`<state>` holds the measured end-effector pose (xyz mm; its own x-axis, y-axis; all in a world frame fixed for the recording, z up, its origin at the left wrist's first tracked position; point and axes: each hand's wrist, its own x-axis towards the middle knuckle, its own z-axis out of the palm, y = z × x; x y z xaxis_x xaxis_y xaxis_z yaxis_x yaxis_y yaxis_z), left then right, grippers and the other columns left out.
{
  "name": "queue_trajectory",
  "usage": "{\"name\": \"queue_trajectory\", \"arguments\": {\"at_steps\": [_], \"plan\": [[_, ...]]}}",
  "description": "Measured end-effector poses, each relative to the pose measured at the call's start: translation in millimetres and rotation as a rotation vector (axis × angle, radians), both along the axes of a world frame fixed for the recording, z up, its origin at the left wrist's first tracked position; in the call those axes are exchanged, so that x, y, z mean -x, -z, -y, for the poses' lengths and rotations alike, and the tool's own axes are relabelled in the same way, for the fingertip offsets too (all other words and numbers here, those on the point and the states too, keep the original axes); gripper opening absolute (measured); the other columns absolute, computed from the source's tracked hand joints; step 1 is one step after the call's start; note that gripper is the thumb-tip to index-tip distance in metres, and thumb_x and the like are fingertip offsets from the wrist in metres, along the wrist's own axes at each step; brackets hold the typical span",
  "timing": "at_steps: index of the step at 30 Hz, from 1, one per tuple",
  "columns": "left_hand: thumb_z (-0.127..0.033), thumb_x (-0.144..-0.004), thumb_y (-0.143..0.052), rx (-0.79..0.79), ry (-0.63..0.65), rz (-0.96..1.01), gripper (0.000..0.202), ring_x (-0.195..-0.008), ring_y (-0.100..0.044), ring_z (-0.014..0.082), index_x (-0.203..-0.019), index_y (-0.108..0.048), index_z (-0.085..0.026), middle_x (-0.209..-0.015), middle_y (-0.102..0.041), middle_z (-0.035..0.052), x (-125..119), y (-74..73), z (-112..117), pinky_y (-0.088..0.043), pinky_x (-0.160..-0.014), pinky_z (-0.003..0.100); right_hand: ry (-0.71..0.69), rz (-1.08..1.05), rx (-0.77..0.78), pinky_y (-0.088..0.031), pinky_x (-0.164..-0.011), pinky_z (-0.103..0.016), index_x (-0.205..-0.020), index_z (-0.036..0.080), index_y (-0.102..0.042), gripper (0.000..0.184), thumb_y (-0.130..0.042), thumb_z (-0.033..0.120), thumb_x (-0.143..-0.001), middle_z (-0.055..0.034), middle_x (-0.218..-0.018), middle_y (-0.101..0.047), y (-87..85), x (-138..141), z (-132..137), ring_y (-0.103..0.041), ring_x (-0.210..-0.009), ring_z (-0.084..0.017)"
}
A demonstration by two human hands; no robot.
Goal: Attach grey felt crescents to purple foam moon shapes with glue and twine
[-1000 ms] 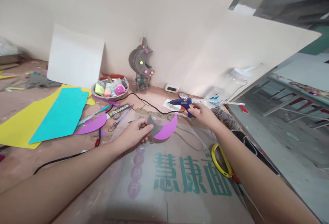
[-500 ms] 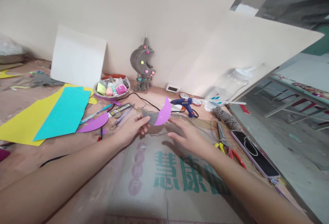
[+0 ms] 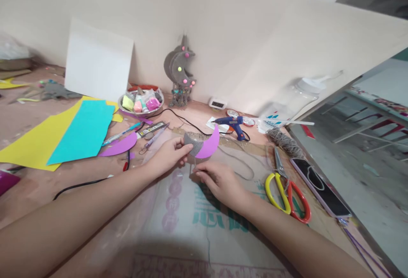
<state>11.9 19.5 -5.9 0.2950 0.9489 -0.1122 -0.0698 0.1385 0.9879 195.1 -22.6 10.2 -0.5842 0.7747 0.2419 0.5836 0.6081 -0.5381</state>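
My left hand [image 3: 174, 155] is closed on a purple crescent moon cutout [image 3: 209, 145], pinching it at its left part. Grey yarn [image 3: 193, 146] is wound round that left part, while the right horn shows bare purple. Just below the crescent, my right hand [image 3: 216, 180] pinches a strand of grey yarn that hangs from the wrapped part. Behind the hands, a loose length of grey yarn [image 3: 244, 176] curves over the plastic-covered work surface. The skein of grey yarn [image 3: 284, 142] lies at the right.
Scissors [image 3: 287, 197] and a phone [image 3: 320, 186] lie at right. A blue glue gun [image 3: 234, 125] sits behind the crescent, near a plastic bottle [image 3: 299, 95]. Coloured sheets [image 3: 83, 131] and a bowl [image 3: 145, 113] of clay packets are at left. A finished grey moon ornament [image 3: 178, 72] hangs against the wall.
My right hand has moved left and down and closed on the yarn strand below the crescent. It was open beside the crescent before. The camera view has shifted slightly.
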Motion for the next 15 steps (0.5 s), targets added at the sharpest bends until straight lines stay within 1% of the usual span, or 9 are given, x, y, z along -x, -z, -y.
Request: {"name": "queue_trajectory", "arguments": {"at_steps": [2, 3, 5, 6, 8, 9, 10, 12, 15], "plan": [[-0.040, -0.076, -0.061, 0.000, 0.002, -0.011, 0.027, -0.045, -0.048, 0.0060, -0.076, -0.046, -0.017, -0.054, -0.052, -0.0055, -0.2, -0.2, 1.2, -0.039, -0.046, 0.018, -0.009, 0.025, -0.068, -0.049, -0.065, -0.023, -0.096, 0.019, -0.060, 0.020, -0.041, 0.021, -0.092, -0.0025, -0.083, -0.069, -3.6, -5.0, -0.4, -0.062, -0.071, -0.011], [-0.040, -0.077, -0.061, 0.001, 0.005, -0.015, 0.027, -0.045, -0.048, 0.0060, -0.077, -0.046, -0.017, -0.054, -0.052, -0.0055, -0.1, -0.6, 1.5, -0.039, -0.046, 0.018, -0.023, 0.059, -0.152, -0.049, -0.067, -0.024, -0.099, 0.018, -0.059, 0.020, -0.041, 0.022, -0.092, -0.0038, -0.086, -0.069, -5.7, -7.9, -1.2, -0.062, -0.073, -0.012], [-0.040, -0.077, -0.060, 0.003, 0.014, -0.022, 0.027, -0.045, -0.048, 0.0061, -0.076, -0.046, -0.016, -0.055, -0.051, -0.0056, 0.3, -1.9, 1.5, -0.039, -0.046, 0.018, -0.061, 0.168, -0.386, -0.049, -0.081, -0.032, -0.103, 0.016, -0.058, 0.020, -0.045, 0.025, -0.091, -0.0069, -0.093, -0.068, -10.4, -14.1, -3.4, -0.062, -0.085, -0.016], [-0.040, -0.078, -0.059, 0.001, 0.017, -0.028, 0.027, -0.046, -0.047, 0.0061, -0.076, -0.046, -0.016, -0.054, -0.051, -0.0057, 0.6, -2.7, 1.3, -0.039, -0.046, 0.018, -0.079, 0.220, -0.503, -0.044, -0.090, -0.039, -0.103, 0.016, -0.059, 0.020, -0.047, 0.026, -0.090, -0.0076, -0.096, -0.068, -12.8, -17.0, -4.2, -0.061, -0.091, -0.017], [-0.040, -0.078, -0.058, -0.007, 0.026, -0.039, 0.027, -0.045, -0.047, 0.0060, -0.076, -0.046, -0.016, -0.054, -0.050, -0.0058, 1.4, -3.8, 0.8, -0.038, -0.046, 0.018, -0.112, 0.277, -0.670, -0.030, -0.105, -0.049, -0.101, 0.017, -0.060, 0.018, -0.049, 0.026, -0.089, -0.0064, -0.098, -0.068, -16.5, -21.5, -4.8, -0.058, -0.099, -0.019], [-0.040, -0.079, -0.058, -0.013, 0.031, -0.042, 0.026, -0.045, -0.046, 0.0059, -0.076, -0.046, -0.016, -0.054, -0.050, -0.0058, 1.9, -3.9, 0.5, -0.038, -0.046, 0.018, -0.126, 0.287, -0.712, -0.024, -0.108, -0.051, -0.100, 0.018, -0.060, 0.017, -0.050, 0.024, -0.089, -0.0056, -0.097, -0.068, -17.3, -22.9, -4.5, -0.057, -0.101, -0.018], [-0.040, -0.079, -0.057, -0.019, 0.036, -0.045, 0.026, -0.045, -0.046, 0.0058, -0.077, -0.046, -0.016, -0.054, -0.051, -0.0058, 2.4, -3.7, 0.2, -0.038, -0.046, 0.018, -0.146, 0.291, -0.739, -0.022, -0.109, -0.052, -0.100, 0.017, -0.060, 0.016, -0.049, 0.023, -0.089, -0.0053, -0.098, -0.067, -17.5, -23.8, -4.0, -0.057, -0.103, -0.018], [-0.040, -0.079, -0.057, -0.026, 0.040, -0.056, 0.026, -0.045, -0.046, 0.0059, -0.077, -0.046, -0.016, -0.054, -0.051, -0.0055, 3.2, -2.8, -0.1, -0.038, -0.047, 0.018, -0.210, 0.313, -0.755, -0.025, -0.109, -0.051, -0.104, 0.016, -0.060, 0.019, -0.048, 0.018, -0.088, -0.0067, -0.106, -0.066, -16.1, -24.2, -2.6, -0.054, -0.108, -0.020], [-0.040, -0.079, -0.057, -0.033, 0.032, -0.077, 0.027, -0.045, -0.048, 0.0064, -0.077, -0.047, -0.016, -0.053, -0.053, -0.0050, 3.3, -2.2, 0.0, -0.039, -0.047, 0.019, -0.281, 0.323, -0.712, -0.034, -0.106, -0.048, -0.112, 0.013, -0.058, 0.027, -0.047, 0.013, -0.087, -0.0114, -0.117, -0.062, -13.0, -24.5, -1.4, -0.049, -0.117, -0.023]]}}
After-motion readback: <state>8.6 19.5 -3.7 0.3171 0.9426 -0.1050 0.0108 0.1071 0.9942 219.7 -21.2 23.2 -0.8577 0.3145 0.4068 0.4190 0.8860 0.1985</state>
